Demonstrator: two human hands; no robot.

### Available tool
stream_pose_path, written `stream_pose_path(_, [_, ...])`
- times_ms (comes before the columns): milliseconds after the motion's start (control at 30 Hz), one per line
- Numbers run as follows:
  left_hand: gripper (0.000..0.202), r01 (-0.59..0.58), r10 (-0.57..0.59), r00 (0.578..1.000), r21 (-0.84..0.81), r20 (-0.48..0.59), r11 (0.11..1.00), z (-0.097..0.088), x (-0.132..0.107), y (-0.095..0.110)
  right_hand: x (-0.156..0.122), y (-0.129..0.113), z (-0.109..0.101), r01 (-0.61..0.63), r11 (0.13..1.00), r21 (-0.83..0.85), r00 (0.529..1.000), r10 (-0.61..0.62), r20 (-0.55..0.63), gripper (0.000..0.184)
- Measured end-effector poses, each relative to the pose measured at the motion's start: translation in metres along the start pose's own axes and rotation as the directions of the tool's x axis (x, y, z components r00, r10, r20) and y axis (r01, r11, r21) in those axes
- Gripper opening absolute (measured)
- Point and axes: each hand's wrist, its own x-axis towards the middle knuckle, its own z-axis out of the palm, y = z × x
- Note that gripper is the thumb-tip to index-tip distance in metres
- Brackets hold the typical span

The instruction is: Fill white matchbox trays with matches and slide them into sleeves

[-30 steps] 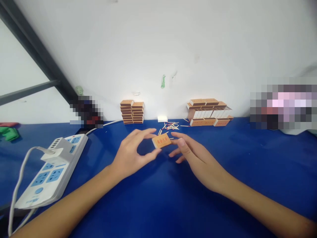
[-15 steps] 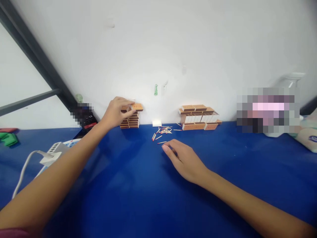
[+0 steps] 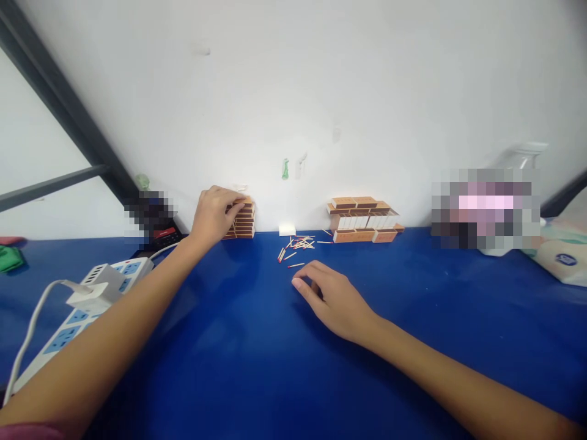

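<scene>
My left hand [image 3: 214,214] reaches to the far edge of the blue table [image 3: 257,360]. Its fingers are curled over the top orange matchbox of a stack of matchboxes [image 3: 244,223] against the white wall. The hand hides the left half of that stack. My right hand [image 3: 332,296] rests on the table with fingers loosely bent and nothing in them. Its fingertips lie just short of a scatter of loose red-tipped matches [image 3: 298,245].
A small white box [image 3: 287,229] sits by the wall behind the matches. To its right stands a second pile of matchboxes and white trays [image 3: 362,219]. A white power strip with a plug and cable [image 3: 77,308] lies at the left. A tissue pack [image 3: 562,260] is at the far right.
A second ago both hands held an orange matchbox over the table's middle. My left hand carried it to the stack by the wall and now covers it. My right hand sank onto the table.
</scene>
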Motion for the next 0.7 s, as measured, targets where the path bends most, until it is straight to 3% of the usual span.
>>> stream_pose_path(133, [0.017, -0.027, 0.030, 0.999, -0.052, 0.043, 0.998, -0.001, -0.001, -0.005, 0.000, 0.001, 0.000, -0.008, 1.000, -0.008, 1.000, 0.008, 0.005, 0.028])
stream_pose_path(333, [0.022, -0.095, 0.092, 0.995, 0.092, 0.029, 0.991, -0.003, -0.007, 0.004, 0.000, 0.002, 0.001, 0.003, 1.000, -0.020, 1.000, -0.003, 0.017, 0.025])
stream_pose_path(467, [0.030, -0.302, 0.268, 0.942, 0.161, 0.203, 0.940, 0.001, 0.002, 0.018, 0.000, 0.003, 0.002, 0.008, 1.000, -0.025, 1.000, -0.007, 0.014, 0.025])
stream_pose_path(533, [0.028, -0.331, 0.279, 0.927, 0.198, 0.250, 0.923, 0.001, 0.006, 0.022, 0.000, 0.003, 0.002, 0.009, 1.000, -0.027, 1.000, -0.008, 0.015, 0.025])
stream_pose_path(700, [0.038, -0.260, 0.238, 0.963, 0.192, 0.130, 0.946, -0.003, -0.002, 0.034, -0.001, 0.004, 0.001, 0.026, 0.999, -0.022, 1.000, -0.026, 0.010, 0.025])
